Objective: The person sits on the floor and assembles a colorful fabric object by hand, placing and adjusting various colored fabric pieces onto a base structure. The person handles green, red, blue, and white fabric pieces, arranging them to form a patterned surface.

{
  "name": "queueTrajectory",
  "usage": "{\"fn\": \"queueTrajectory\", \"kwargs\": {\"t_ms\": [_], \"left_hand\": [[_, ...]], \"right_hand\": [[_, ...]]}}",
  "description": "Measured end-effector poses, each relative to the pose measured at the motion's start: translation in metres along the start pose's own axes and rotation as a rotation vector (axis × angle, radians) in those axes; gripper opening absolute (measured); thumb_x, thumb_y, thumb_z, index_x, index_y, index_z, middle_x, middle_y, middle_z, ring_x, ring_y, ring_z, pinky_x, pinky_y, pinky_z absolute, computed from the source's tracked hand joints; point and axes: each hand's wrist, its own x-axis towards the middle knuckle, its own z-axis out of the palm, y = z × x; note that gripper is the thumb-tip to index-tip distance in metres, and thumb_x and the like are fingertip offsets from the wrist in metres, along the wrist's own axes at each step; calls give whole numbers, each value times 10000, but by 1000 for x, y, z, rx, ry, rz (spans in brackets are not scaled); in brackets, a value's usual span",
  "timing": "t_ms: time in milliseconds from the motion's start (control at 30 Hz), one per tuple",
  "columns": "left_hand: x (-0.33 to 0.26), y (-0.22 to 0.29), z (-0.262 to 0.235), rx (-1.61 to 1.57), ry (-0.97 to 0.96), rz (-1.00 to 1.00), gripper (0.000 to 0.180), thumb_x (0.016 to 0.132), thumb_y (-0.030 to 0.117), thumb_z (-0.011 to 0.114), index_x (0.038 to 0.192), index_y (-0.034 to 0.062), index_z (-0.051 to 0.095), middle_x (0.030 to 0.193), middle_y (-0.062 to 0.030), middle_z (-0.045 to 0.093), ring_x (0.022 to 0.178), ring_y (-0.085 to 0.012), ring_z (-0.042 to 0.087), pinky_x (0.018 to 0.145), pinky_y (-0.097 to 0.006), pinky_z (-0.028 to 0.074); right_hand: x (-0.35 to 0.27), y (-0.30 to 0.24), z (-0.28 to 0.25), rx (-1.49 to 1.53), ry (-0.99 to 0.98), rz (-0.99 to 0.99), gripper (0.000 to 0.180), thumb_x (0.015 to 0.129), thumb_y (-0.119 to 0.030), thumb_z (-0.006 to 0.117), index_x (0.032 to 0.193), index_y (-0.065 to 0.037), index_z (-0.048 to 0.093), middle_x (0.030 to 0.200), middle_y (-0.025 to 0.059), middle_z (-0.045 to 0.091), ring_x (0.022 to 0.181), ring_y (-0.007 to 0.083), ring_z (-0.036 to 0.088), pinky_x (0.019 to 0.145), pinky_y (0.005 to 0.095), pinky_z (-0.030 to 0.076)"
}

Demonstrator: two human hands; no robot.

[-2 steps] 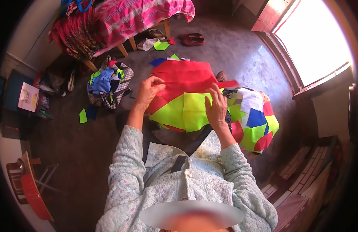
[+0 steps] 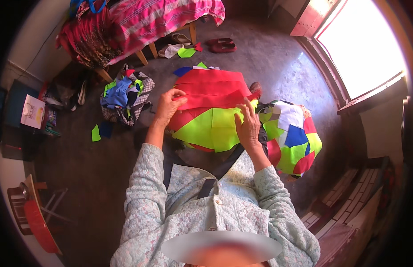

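Note:
A patchwork of cloth lies over my lap, with red cloth (image 2: 211, 80) on its far part and lime-green cloth (image 2: 212, 129) on its near part. Along the line between these colours stretches a red fabric strip (image 2: 215, 99). Its left end is pinched between the thumb and fingers of my left hand (image 2: 168, 109). At the strip's right end, the bent fingers of my right hand (image 2: 248, 124) grip its edge. A blue corner (image 2: 183, 71) and a green corner stick out from the far edge of the patchwork.
Right of my lap rests a rounded bundle of multicoloured patches (image 2: 297, 135). A checked bag (image 2: 146, 84) of cloth scraps stands on the floor at left, with loose scraps (image 2: 96, 133) nearby. Red shoes (image 2: 222, 46) lie beyond, near a pink-covered bed (image 2: 166, 20). A bright doorway (image 2: 360, 42) is at right.
The red strip has come nearer and lies straighter between my hands. Its right end, which stuck out past my right hand, now reaches less far.

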Motion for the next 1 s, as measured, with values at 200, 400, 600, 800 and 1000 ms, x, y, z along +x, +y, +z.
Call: {"fn": "queueTrajectory", "kwargs": {"t_ms": [200,400,600,800,1000], "left_hand": [[0,-46,-21,-111,115,8,362,816,64,713,1147,38,569,824,-12,627,623,-57,561,522,-202,462],[-3,-51,-16,-88,199,6,338,840,77,689,1153,45,568,827,-10,627,626,-55,546,553,-197,445],[-4,-49,-19,-130,169,0,317,854,64,670,1154,50,569,834,-7,623,601,-48,537,538,-192,445],[5,-49,-20,-153,229,45,277,864,46,651,1134,61,591,845,-2,626,566,-40,532,489,-181,441],[13,-51,-20,-105,261,27,273,879,90,653,1143,64,589,866,6,648,566,-38,544,476,-180,444]], "right_hand": [[-20,28,10,77,-11,71,156,849,-83,625,1004,-73,617,1151,113,637,952,299,640,815,392,500],[16,45,9,-2,2,294,320,839,-249,698,1088,-84,583,988,107,641,837,267,653,732,396,496],[31,58,25,-94,-76,359,450,772,-333,760,1119,-104,588,936,78,669,815,279,664,718,409,509],[26,107,37,793,116,811,235,879,-252,701,963,-43,633,740,7,626,558,127,580,504,266,456],[13,117,34,1097,41,912,184,902,-224,687,929,-59,611,740,-15,601,532,57,504,471,201,400]]}}
